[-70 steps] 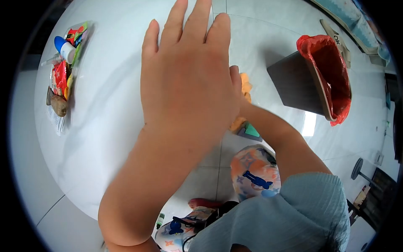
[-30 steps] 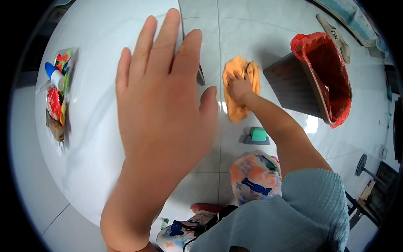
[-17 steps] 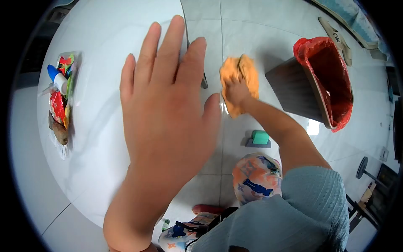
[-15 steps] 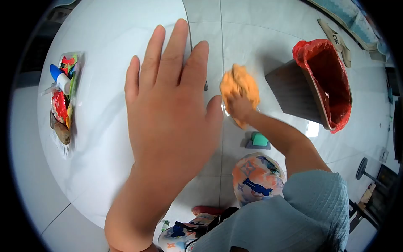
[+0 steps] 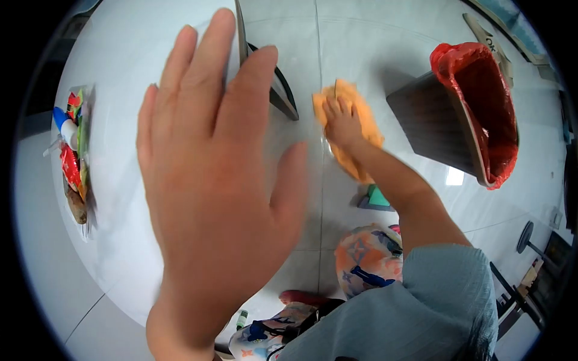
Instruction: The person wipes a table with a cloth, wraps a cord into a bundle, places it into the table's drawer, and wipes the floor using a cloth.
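Observation:
My left hand (image 5: 211, 168) is raised close to the camera, back toward me, fingers apart, holding nothing. It hides part of the white round table (image 5: 120, 180). My right hand (image 5: 344, 123) lies with spread fingers on an orange cloth (image 5: 361, 159) on the tiled floor, pressing it flat. Just below the cloth, a green block (image 5: 378, 197) rests on a grey piece (image 5: 374, 206), partly covered by my right forearm. Right of the cloth stands a dark bin (image 5: 424, 114) with a red bag (image 5: 503, 144) over its rim.
Small packets (image 5: 70, 165), a white bottle with a blue cap (image 5: 69, 133) and a brown item (image 5: 76, 206) lie at the table's left edge. A dark curved table leg (image 5: 283, 99) reaches the floor. Slippers (image 5: 481, 33) are behind the bin; a small green-labelled bottle (image 5: 241, 319) is near my leg.
My left hand has moved left and looks larger. The orange cloth has been spread out longer toward the green block, with my right hand now flatter and a little higher on it.

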A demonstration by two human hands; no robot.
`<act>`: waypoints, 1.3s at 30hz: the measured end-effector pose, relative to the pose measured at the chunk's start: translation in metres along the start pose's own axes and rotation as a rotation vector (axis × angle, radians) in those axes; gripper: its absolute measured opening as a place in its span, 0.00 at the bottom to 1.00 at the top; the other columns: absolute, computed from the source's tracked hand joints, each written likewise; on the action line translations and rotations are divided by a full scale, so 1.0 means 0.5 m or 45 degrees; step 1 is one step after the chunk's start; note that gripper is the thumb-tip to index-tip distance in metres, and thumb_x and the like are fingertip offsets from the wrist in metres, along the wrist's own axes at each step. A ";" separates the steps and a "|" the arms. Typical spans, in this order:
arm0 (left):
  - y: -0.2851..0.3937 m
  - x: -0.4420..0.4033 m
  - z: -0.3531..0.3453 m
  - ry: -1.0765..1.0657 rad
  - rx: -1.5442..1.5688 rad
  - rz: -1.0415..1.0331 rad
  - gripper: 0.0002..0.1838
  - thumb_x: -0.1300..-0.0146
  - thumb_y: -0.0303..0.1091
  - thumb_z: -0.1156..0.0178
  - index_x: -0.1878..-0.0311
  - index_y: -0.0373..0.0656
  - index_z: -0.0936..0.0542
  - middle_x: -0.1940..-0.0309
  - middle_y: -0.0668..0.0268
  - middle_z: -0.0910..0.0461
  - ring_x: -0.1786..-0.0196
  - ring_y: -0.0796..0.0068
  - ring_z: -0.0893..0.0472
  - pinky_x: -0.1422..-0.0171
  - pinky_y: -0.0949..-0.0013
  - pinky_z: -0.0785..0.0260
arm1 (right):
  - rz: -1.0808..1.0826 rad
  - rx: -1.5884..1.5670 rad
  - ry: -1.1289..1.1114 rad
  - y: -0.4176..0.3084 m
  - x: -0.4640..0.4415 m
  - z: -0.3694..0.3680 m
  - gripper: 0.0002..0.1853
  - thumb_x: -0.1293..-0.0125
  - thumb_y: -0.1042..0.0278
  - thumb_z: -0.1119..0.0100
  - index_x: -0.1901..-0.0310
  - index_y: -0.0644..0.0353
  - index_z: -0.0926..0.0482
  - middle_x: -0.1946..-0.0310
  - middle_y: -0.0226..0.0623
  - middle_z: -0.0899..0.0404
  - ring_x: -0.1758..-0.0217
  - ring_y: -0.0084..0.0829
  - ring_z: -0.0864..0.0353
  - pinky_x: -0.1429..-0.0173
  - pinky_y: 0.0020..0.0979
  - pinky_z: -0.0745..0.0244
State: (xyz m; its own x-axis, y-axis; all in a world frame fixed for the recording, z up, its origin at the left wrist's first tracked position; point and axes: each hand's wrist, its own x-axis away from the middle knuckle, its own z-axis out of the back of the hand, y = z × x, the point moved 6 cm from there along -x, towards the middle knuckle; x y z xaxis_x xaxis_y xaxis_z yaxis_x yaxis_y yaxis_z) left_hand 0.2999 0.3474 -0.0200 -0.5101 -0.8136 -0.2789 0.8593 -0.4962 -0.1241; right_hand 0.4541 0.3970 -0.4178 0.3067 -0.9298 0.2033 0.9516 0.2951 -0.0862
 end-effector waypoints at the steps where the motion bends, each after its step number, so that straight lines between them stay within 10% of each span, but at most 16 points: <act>1: -0.007 0.005 -0.005 0.001 -0.064 -0.048 0.31 0.50 0.26 0.40 0.39 0.41 0.29 0.30 0.57 0.40 0.27 0.52 0.43 0.27 0.53 0.48 | -0.003 0.034 0.045 0.017 -0.046 -0.005 0.31 0.35 0.63 0.52 0.30 0.50 0.43 0.26 0.32 0.50 0.24 0.36 0.52 0.28 0.50 0.49; 8: -0.010 0.005 -0.002 -0.175 -0.034 0.158 0.31 0.51 0.25 0.40 0.38 0.41 0.29 0.29 0.57 0.40 0.26 0.51 0.45 0.27 0.54 0.48 | 0.040 0.237 -0.270 0.030 -0.093 0.035 0.17 0.36 0.67 0.51 0.45 0.57 0.29 0.47 0.37 0.29 0.43 0.35 0.29 0.43 0.36 0.33; 39: -0.027 0.013 -0.009 -0.209 0.107 0.169 0.33 0.53 0.26 0.40 0.38 0.40 0.29 0.29 0.54 0.41 0.25 0.50 0.47 0.26 0.52 0.50 | -0.067 0.090 -0.286 0.065 -0.244 0.074 0.16 0.36 0.66 0.49 0.46 0.56 0.27 0.48 0.38 0.25 0.41 0.37 0.28 0.42 0.36 0.30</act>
State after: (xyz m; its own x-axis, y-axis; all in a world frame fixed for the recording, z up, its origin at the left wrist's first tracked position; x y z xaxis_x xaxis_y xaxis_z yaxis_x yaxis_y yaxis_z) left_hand 0.2850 0.3502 -0.0243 -0.3983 -0.9083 -0.1280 0.9165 -0.3998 -0.0149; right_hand 0.4484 0.5282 -0.4093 0.2462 -0.8744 0.4182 0.9630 0.2696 -0.0032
